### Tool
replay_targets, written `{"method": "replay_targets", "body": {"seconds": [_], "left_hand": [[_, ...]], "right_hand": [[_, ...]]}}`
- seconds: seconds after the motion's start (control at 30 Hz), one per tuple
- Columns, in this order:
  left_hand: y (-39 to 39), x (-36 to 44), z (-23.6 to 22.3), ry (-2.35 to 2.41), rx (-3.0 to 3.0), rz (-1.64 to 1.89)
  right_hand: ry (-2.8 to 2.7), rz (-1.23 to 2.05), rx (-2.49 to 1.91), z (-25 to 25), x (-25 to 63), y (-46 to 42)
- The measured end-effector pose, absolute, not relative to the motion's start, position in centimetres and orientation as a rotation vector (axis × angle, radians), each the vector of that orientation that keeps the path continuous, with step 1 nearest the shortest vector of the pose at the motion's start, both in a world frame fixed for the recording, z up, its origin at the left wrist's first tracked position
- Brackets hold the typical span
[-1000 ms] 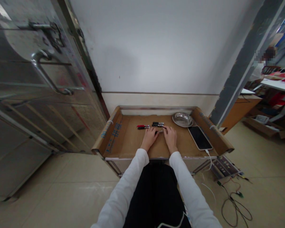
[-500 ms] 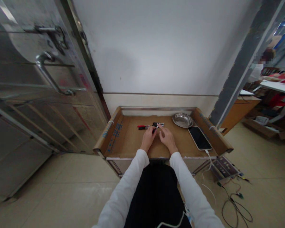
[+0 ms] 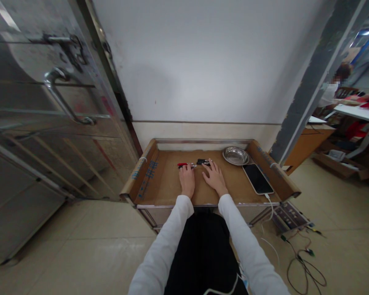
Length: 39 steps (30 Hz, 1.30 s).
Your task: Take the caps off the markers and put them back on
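My left hand (image 3: 187, 181) lies palm down on the cardboard-lined cart top, fingers apart, their tips at a red pen (image 3: 181, 164) and partly hiding what lies beside it. My right hand (image 3: 215, 178) is to its right, fingers stretched out and spread. Its fingertips reach the near side of a small group of black pens (image 3: 203, 161), which they partly cover. Neither hand visibly grips a pen. Both groups of pens lie close together, roughly side to side.
A round metal dish (image 3: 235, 155) stands at the back right of the cart (image 3: 166, 188). Nearby lies a phone (image 3: 257, 179) with a white cable. Raised cardboard sides bound the cart. A metal door (image 3: 49, 164) is at left; a person sits far right. Cords (image 3: 304, 266) lie on the floor.
My hands have moved apart, the left one shifting left onto the red pen. A pen held between my fingertips has been let go. My right hand's fingers now stretch over the black pens.
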State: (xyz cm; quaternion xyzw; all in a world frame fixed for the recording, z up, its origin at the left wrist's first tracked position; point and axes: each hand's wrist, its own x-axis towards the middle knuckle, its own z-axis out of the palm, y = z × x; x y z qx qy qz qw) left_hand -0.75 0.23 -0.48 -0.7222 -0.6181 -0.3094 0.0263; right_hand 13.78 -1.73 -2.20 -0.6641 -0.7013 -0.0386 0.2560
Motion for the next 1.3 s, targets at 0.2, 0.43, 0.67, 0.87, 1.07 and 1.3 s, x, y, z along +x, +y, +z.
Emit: {"method": "replay_targets", "body": {"seconds": [0.2, 0.43, 0.67, 0.87, 1.07, 1.3], "left_hand": [[0.5, -0.8, -1.2, -1.952, -2.223, -1.135], [1.0, -0.1, -1.4, -1.781, -2.368, -1.102], [1.9, 1.7, -1.5, -1.597, -2.561, -0.903], [2.8, 2.5, -1.4, -1.617, -2.553, -0.839], [3.1, 2.5, -1.9, -1.593, -2.631, -0.938], [3.0, 2.1, -2.0, -1.584, -2.651, -0.979]], "right_hand": [[-1.906, -0.132, -1.753, -2.2, 13.9, -1.7], [-1.880, -0.139, -1.675, -2.1, 14.0, -1.7], [-1.733, -0.216, -1.813, -2.6, 14.2, -1.4], [-1.708, -0.234, -1.889, -2.3, 14.2, -1.2], [-1.704, -0.264, -1.946, -2.1, 14.2, -1.4], [-1.708, -0.263, -1.972, -2.1, 14.2, -1.6]]}}
